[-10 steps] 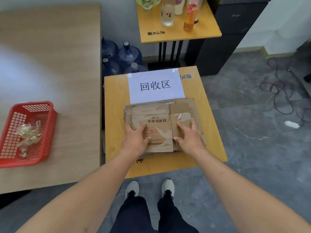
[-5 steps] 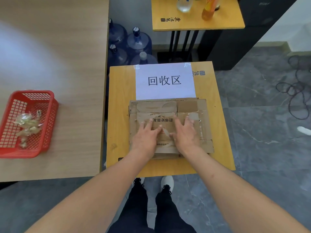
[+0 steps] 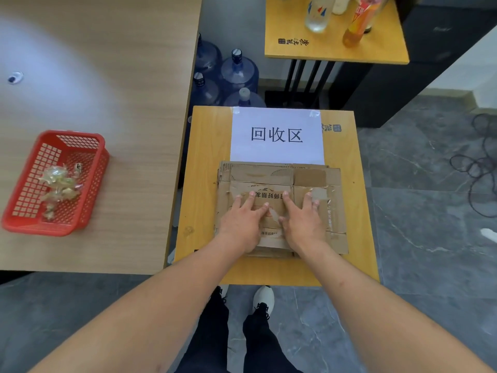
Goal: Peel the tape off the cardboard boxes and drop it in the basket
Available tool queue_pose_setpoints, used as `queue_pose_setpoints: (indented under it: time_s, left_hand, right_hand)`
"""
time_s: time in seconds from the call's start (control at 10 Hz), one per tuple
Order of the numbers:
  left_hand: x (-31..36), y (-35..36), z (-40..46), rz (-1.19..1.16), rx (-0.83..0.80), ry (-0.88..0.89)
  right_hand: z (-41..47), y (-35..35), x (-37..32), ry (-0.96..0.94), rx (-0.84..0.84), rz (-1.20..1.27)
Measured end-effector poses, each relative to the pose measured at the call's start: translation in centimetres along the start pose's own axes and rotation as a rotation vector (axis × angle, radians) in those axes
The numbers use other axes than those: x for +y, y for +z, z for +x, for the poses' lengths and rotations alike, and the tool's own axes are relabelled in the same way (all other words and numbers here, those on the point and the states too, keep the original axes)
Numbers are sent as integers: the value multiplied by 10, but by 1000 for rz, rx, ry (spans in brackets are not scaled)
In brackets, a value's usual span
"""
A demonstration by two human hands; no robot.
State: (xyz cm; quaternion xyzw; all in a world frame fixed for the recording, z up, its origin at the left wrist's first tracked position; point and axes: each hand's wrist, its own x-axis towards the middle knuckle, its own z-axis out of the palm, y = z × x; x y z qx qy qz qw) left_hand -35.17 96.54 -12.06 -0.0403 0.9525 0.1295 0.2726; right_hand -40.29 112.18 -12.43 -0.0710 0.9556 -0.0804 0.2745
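Head-camera footage is looking down on a person standing at a small yellow table (image 3: 204,184), both bare forearms reaching out over it. Far to the left of the hands, a red basket (image 3: 88,181) is sitting on a bigger wooden table (image 3: 107,76), and crumpled wads of clear tape (image 3: 57,181) are lying inside it.

Coming in from that side, the left hand (image 3: 243,224) is lying palm down on the flattened cardboard boxes (image 3: 277,208), fingers straight and spread, pressing flat rather than gripping anything. Just beside it, thumbs nearly meeting, the right hand (image 3: 302,224) is doing the same: fingers stretched out and fanned across the top sheet, nothing pinched between them. Between the two thumbs a small pale scrap is showing on the cardboard; whether it is tape or torn paper is hard to tell. Just past the right hand's outer fingertips, a shiny strip of tape (image 3: 321,193) is sitting stuck to the top box.

Beyond the fingertips, a white paper sign (image 3: 277,135) with printed characters is lying taped to the table, its near edge tucked under the stack. Further off, blue water jugs (image 3: 236,74) are standing on the floor, and bottles (image 3: 357,22) are standing on another yellow table (image 3: 333,49) to the right.
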Motion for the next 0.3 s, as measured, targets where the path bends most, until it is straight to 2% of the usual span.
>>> queue_pose_setpoints:
  time_s: [0.1,0.2,0.3]
  left_hand:
    - [-2,-12,-8,-95,-32,22]
    - [-4,-20,-23,-114,11,30]
    - [-4,-30,-39,-147,72,18]
  right_hand:
    - [-11,-8,-1,12,16,7]
    - [-23,-15,-5,20,58,12]
    - [-36,-24,-14,-55,117,14]
